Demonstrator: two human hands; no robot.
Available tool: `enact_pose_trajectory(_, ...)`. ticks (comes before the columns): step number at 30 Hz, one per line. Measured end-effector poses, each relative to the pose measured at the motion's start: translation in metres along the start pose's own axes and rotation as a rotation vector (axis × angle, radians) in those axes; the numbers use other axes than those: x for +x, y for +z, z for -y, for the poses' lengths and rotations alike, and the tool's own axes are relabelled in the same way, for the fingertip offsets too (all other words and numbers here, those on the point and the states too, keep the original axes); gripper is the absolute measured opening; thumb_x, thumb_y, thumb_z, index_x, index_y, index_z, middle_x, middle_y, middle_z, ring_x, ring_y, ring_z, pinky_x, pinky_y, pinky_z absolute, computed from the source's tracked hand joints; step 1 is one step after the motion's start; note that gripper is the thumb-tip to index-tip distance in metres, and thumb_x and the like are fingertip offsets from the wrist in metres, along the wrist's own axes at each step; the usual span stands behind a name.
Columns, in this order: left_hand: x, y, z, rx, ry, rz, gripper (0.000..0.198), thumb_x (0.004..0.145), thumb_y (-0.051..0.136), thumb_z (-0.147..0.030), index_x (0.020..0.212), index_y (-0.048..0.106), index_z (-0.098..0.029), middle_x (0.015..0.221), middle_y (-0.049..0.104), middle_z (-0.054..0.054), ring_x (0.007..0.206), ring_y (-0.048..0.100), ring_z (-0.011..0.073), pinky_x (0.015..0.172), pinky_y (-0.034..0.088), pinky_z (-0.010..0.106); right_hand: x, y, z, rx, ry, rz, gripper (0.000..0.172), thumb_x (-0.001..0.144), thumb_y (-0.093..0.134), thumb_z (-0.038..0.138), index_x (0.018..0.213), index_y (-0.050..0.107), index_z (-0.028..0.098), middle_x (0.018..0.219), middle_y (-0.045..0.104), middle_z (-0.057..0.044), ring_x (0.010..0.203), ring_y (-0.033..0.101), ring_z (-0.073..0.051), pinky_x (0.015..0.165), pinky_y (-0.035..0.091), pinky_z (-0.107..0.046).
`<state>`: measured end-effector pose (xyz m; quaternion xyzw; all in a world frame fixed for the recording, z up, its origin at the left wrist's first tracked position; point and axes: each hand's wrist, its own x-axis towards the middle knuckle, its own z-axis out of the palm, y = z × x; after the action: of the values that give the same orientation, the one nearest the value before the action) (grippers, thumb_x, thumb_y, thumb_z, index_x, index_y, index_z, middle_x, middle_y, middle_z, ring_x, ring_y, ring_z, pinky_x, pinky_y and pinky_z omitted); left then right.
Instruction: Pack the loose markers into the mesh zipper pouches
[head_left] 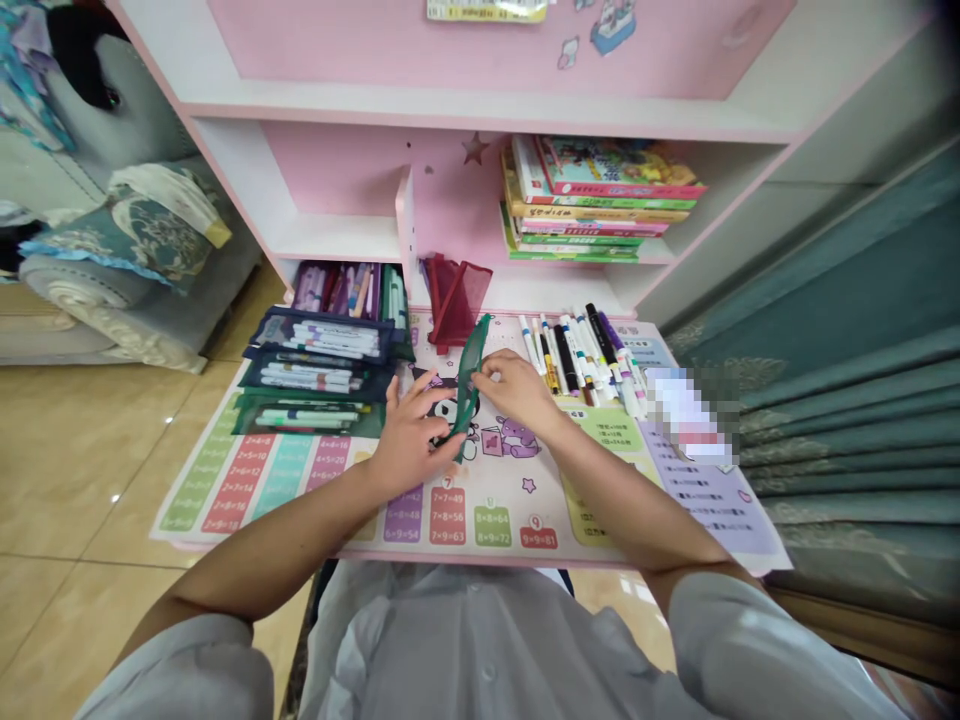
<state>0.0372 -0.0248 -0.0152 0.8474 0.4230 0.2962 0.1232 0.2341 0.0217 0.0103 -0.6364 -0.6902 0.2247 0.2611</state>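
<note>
A green mesh zip pouch [470, 385] stands on edge above the patterned desk mat, looking thin and flat. My right hand [517, 393] pinches its edge near the middle with thumb and fingertips. My left hand [412, 430] grips the pouch's lower end, its other fingers spread out. Left of it lie filled mesh pouches with pens: a green one [307, 415], a dark one [309, 374] and a navy one [322, 338]. Loose markers [574, 350] are heaped to the right of my right hand.
Red mesh pouches [456, 300] rest behind the green one. More pen-filled pouches [337, 288] sit in the lower left cubby. Stacked books [592, 205] stand on the right shelf. A blurred patch [690, 415] covers something at the mat's right. A curtain [847, 360] hangs beyond.
</note>
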Motion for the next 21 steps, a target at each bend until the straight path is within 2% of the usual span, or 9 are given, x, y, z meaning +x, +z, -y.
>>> enact_pose_trajectory(4, 0.003, 0.003, 0.002, -0.071, -0.101, 0.065, 0.041, 0.093, 0.059, -0.043, 0.06, 0.067, -0.02, 0.12, 0.071, 0.006, 0.139, 0.047, 0.0348, 0.117, 0.02, 0.068, -0.008, 0.005, -0.002, 0.006, -0.066, -0.012, 0.024, 0.078, 0.056, 0.024, 0.057, 0.046, 0.023, 0.093, 0.066, -0.005, 0.089, 0.061, -0.02, 0.083, 0.046, -0.034)
enact_pose_trajectory(7, 0.012, 0.009, 0.006, -0.036, -0.197, 0.022, 0.041, 0.092, 0.06, -0.043, 0.059, 0.067, -0.02, 0.125, 0.069, 0.008, 0.141, 0.044, 0.0362, 0.115, 0.023, 0.069, -0.014, 0.007, -0.006, 0.033, -0.1, -0.007, 0.023, 0.077, 0.056, 0.024, 0.057, 0.045, 0.023, 0.093, 0.067, -0.005, 0.088, 0.062, -0.02, 0.084, 0.047, -0.035)
enact_pose_trajectory(14, 0.039, 0.02, 0.004, 0.029, -0.235, -0.006, 0.031, 0.088, 0.062, -0.029, 0.058, 0.065, -0.019, 0.122, 0.071, 0.007, 0.139, 0.047, 0.035, 0.113, 0.029, 0.067, -0.015, 0.007, -0.025, 0.058, -0.167, -0.085, 0.023, 0.076, 0.057, 0.021, 0.055, 0.048, 0.024, 0.095, 0.069, -0.007, 0.093, 0.064, -0.022, 0.09, 0.048, -0.037)
enact_pose_trajectory(18, 0.053, 0.027, -0.001, 0.016, -0.232, -0.045, 0.033, 0.088, 0.061, -0.028, 0.056, 0.063, -0.019, 0.122, 0.071, 0.007, 0.138, 0.047, 0.0351, 0.114, 0.027, 0.068, -0.006, 0.003, -0.043, 0.066, -0.13, -0.224, 0.028, 0.087, 0.057, 0.036, 0.062, 0.058, 0.023, 0.097, 0.07, -0.009, 0.097, 0.064, -0.023, 0.096, 0.047, -0.038)
enact_pose_trajectory(21, 0.059, 0.035, -0.002, -0.016, -0.249, -0.087, 0.034, 0.087, 0.063, -0.029, 0.054, 0.061, -0.019, 0.123, 0.071, 0.007, 0.14, 0.045, 0.0358, 0.116, 0.024, 0.07, 0.009, -0.001, -0.061, -0.12, -0.007, -0.385, 0.031, 0.089, 0.058, 0.041, 0.067, 0.065, 0.021, 0.11, 0.069, -0.013, 0.113, 0.058, -0.029, 0.102, 0.042, -0.045)
